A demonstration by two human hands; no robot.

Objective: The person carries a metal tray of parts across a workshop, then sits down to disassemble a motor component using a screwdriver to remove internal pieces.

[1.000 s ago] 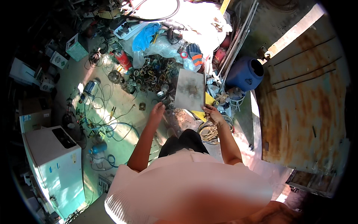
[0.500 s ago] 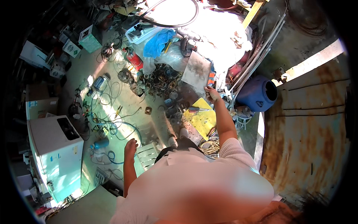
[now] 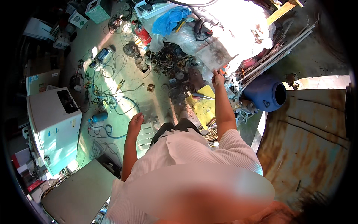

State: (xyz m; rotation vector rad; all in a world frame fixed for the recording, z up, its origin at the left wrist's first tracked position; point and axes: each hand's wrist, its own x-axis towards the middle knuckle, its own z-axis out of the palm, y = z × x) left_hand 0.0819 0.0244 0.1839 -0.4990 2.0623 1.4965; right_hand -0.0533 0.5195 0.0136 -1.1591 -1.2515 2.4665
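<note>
At the far left stands a white boxy machine (image 3: 52, 127) with a dark panel on top, and in front of it, toward the lower edge, lies a grey flat board (image 3: 80, 194). Beside the machine a small blue gas cylinder (image 3: 99, 117) lies on the green floor (image 3: 123, 84) among loose blue and white hoses (image 3: 112, 108) and wires. Farther up sit a small blue motor (image 3: 102, 55) and a red cylinder (image 3: 143, 34).

The left hand (image 3: 135, 122) hangs over the floor near the hoses, fingers loosely curled and part open, holding nothing and touching nothing.

Ahead of the person's feet a heap of dark metal parts (image 3: 169, 65) crowds the ground, with a yellow sheet (image 3: 203, 104) just behind it and a coil of rope (image 3: 210, 130) by the right leg. Above the heap lie a blue cloth (image 3: 169, 20) and clear plastic bags (image 3: 186, 39).

The right hand (image 3: 218, 78) is stretched forward and up, fingers pinched on the lower edge of a grey metal sheet (image 3: 216, 56), which is held tilted over the heap and in front of a bright white cover (image 3: 242, 26).

To the right, long metal bars (image 3: 276, 52) lean across the pile, close to the sheet. A blue drum (image 3: 266, 93) lies on its side just beyond the right forearm, its open mouth facing right. A large rusty metal plate (image 3: 309, 142) fills the far right.
</note>
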